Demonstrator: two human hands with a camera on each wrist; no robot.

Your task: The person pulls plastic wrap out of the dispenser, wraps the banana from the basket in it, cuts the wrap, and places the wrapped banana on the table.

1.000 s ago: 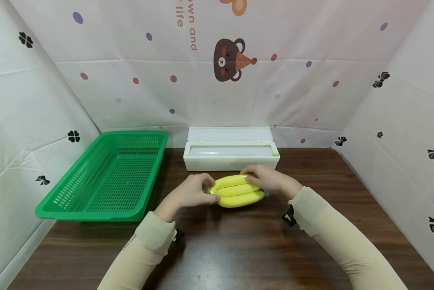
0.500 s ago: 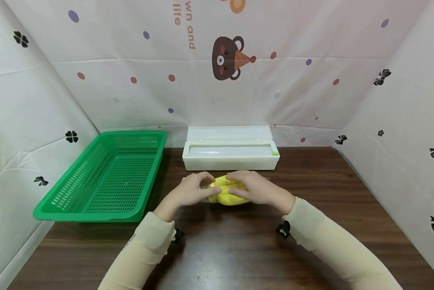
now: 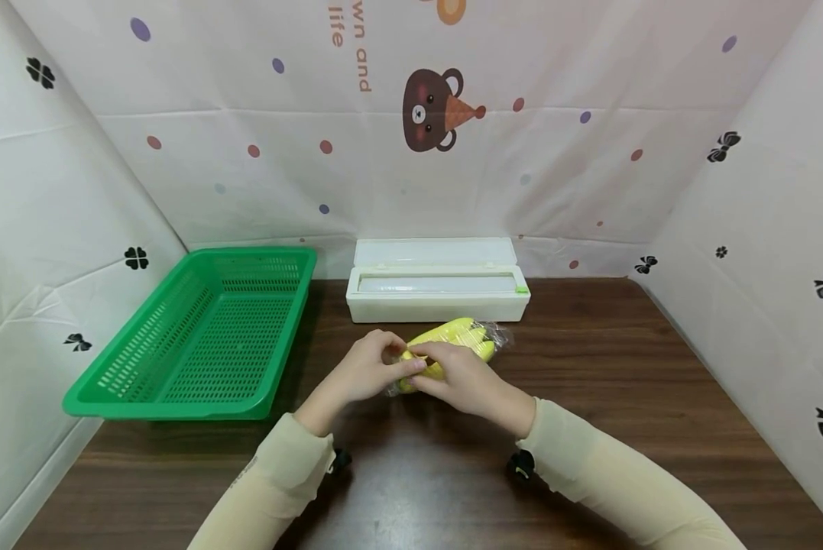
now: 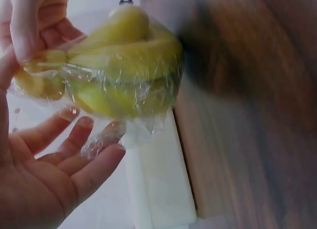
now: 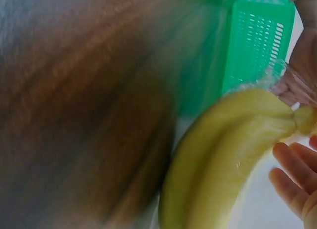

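A bunch of yellow bananas is wrapped in clear cling film, which bunches up past the tips. Its stem end points toward me and to the left. There, my left hand holds it between thumb and fingers. My right hand pinches the same end, its fingertips meeting the left thumb. Crumpled film overlaps the left fingertips in the left wrist view, where the other left fingers are spread below the bunch. In the right wrist view the bananas curve away from both hands.
Behind the bananas stands a long white cling film box with its lid raised and a green slider at its right end. A green plastic basket is on the left of the brown wooden table. Patterned white sheets hang on three sides.
My right hand has moved left from the banana tips, over the bunch, to the stem end. The tips have swung away from me, and wrapped film shows there. The left hand stays near the stems.
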